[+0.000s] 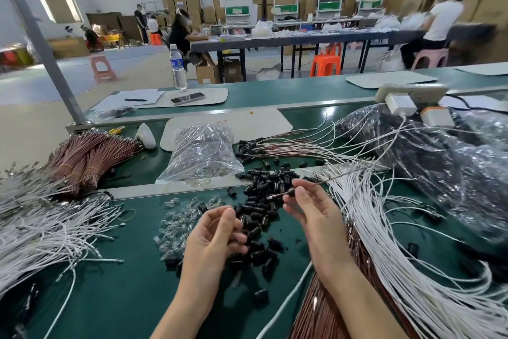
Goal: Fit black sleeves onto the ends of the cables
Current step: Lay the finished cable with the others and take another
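Note:
A heap of small black sleeves [265, 202] lies on the green table [110, 297] in front of me. My right hand [313, 212] pinches a thin cable [324, 181] near its end, and a black sleeve [290, 191] sits on that end just left of my fingertips. My left hand [217, 231] hovers over the near part of the heap with fingers loosely curled around some black sleeves. White cables [398, 250] and brown cables [324, 311] fan out at my right.
More white cables [46, 228] lie at left, with bundled brown cables [88, 157] behind them. Clear small parts [176, 226] sit left of the heap. A clear bag [202, 154], a large plastic bag [439, 162], a power strip [409, 92] and a water bottle [178, 66] stand farther back.

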The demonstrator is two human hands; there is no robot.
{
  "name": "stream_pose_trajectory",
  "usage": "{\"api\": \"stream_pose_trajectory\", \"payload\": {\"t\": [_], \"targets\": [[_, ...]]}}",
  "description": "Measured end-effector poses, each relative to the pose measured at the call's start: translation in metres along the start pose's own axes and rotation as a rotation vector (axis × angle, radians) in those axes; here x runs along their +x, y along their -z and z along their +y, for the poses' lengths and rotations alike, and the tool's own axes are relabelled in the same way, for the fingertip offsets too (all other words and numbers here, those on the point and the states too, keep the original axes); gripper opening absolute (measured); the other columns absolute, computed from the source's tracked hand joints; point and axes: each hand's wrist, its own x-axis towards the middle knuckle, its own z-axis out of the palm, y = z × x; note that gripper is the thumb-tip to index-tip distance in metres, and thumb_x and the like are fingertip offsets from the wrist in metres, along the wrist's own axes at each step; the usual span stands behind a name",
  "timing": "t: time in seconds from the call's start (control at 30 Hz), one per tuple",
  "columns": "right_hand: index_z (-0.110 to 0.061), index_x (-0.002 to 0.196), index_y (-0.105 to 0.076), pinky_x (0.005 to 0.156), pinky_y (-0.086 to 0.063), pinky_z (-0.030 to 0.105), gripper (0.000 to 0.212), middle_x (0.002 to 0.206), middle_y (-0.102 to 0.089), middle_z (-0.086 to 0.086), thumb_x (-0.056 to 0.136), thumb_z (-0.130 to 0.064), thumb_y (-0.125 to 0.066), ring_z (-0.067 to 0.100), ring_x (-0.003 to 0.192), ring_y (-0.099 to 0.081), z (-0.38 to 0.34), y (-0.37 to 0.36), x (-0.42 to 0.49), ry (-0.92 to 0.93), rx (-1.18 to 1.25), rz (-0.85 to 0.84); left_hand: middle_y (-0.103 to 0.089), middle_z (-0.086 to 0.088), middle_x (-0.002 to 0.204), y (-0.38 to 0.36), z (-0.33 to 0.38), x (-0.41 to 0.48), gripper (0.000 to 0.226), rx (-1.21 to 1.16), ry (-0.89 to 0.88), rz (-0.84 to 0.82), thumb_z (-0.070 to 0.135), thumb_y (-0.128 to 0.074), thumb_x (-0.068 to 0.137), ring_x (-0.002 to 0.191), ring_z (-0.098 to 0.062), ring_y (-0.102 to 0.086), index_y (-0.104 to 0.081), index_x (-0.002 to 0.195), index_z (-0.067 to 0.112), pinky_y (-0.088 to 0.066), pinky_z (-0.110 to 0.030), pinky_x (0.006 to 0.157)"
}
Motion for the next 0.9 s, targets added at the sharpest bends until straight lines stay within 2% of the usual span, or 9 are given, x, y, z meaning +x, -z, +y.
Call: {"api": "stream_pose_trajectory", "payload": {"t": [0.07, 0.17, 0.3, 0.4, 0.5, 0.57, 0.67, 0.8, 0.9], "targets": [[-0.022, 0.106, -0.069, 0.090, -0.056, 0.026, 0.017, 0.096, -0.072, -0.008, 0.104, -0.014, -0.053, 0.014, 0.097, -0.070, -0.004, 0.009, 0.005, 0.142, -0.044, 0.224, -0.072, -0.008, 0.083, 0.000, -0.002, -0.002, 0.034, 0.140, -0.033, -0.012, 0.038, -0.067, 0.083, 0.067, -0.022, -0.068, -0.069, 0.102, 0.009, -0.058, -0.028, 0.058], [-0.025, 0.107, -0.060, 0.086, -0.056, 0.022, 0.018, 0.097, -0.067, -0.006, 0.109, -0.017, -0.044, 0.010, 0.090, -0.069, -0.013, 0.027, 0.014, 0.323, -0.029, 0.530, -0.071, -0.007, 0.080, -0.020, -0.002, 0.006, 0.022, 0.310, -0.064, -0.102, 0.033, -0.062, 0.094, 0.066, -0.023, -0.069, -0.069, 0.099, 0.012, -0.058, -0.029, 0.058], [-0.021, 0.111, -0.056, 0.083, -0.056, 0.019, 0.016, 0.097, -0.064, -0.004, 0.110, -0.016, -0.041, 0.010, 0.088, -0.069, -0.019, 0.047, 0.024, 0.342, 0.062, 0.724, -0.071, -0.001, 0.077, -0.078, 0.000, 0.040, 0.021, 0.623, -0.096, -0.317, 0.030, -0.056, 0.103, 0.061, -0.012, -0.066, -0.069, 0.092, 0.018, -0.056, -0.026, 0.059], [-0.024, 0.108, -0.056, 0.083, -0.058, 0.022, 0.017, 0.096, -0.063, -0.004, 0.110, -0.016, -0.041, 0.006, 0.083, -0.068, -0.018, 0.053, 0.025, 0.302, 0.097, 0.766, -0.063, -0.010, 0.068, -0.126, -0.005, 0.069, 0.035, 0.836, -0.142, -0.401, 0.031, -0.052, 0.104, 0.055, -0.014, -0.049, -0.070, 0.087, 0.007, -0.042, -0.029, 0.056], [-0.026, 0.107, -0.057, 0.077, -0.055, 0.023, 0.016, 0.094, -0.063, -0.006, 0.110, -0.021, -0.041, 0.004, 0.078, -0.067, -0.018, 0.055, 0.025, 0.282, 0.110, 0.775, -0.042, -0.011, 0.063, -0.163, -0.015, 0.090, 0.040, 1.033, -0.116, -0.469, 0.026, -0.049, 0.103, 0.055, -0.019, -0.032, -0.052, 0.072, 0.001, -0.027, -0.030, 0.056], [-0.028, 0.107, -0.057, 0.073, -0.054, 0.022, 0.017, 0.092, -0.064, -0.010, 0.110, -0.023, -0.041, 0.004, 0.076, -0.067, -0.017, 0.057, 0.025, 0.273, 0.111, 0.777, -0.039, -0.012, 0.063, -0.179, -0.023, 0.100, 0.040, 1.183, -0.052, -0.494, 0.026, -0.050, 0.103, 0.058, -0.022, -0.034, -0.046, 0.068, 0.007, -0.029, -0.030, 0.059], [-0.028, 0.108, -0.057, 0.072, -0.054, 0.025, 0.018, 0.082, -0.067, -0.024, 0.110, -0.023, -0.040, 0.001, 0.072, -0.066, -0.016, 0.059, 0.026, 0.265, 0.082, 0.761, -0.044, -0.004, 0.059, -0.195, -0.031, 0.111, 0.044, 1.324, 0.038, -0.424, 0.032, -0.054, 0.102, 0.058, -0.025, -0.045, -0.043, 0.065, 0.010, -0.039, -0.029, 0.064], [-0.028, 0.108, -0.056, 0.072, -0.054, 0.025, 0.018, 0.074, -0.066, -0.029, 0.111, -0.023, -0.039, 0.000, 0.070, -0.064, -0.015, 0.059, 0.028, 0.250, 0.052, 0.745, -0.057, -0.002, 0.073, -0.211, -0.035, 0.116, 0.017, 1.357, 0.091, -0.367, 0.027, -0.059, 0.098, 0.076, -0.027, -0.059, -0.057, 0.094, 0.010, -0.045, -0.030, 0.068], [-0.029, 0.106, -0.056, 0.073, -0.053, 0.027, 0.019, 0.076, -0.065, -0.028, 0.110, -0.022, -0.039, 0.000, 0.070, -0.064, -0.015, 0.058, 0.028, 0.247, 0.046, 0.741, -0.053, -0.004, 0.069, -0.218, -0.036, 0.118, 0.024, 1.348, 0.144, -0.350, 0.014, -0.057, 0.095, 0.064, -0.022, -0.053, -0.049, 0.073, 0.010, -0.037, -0.025, 0.054]]}}
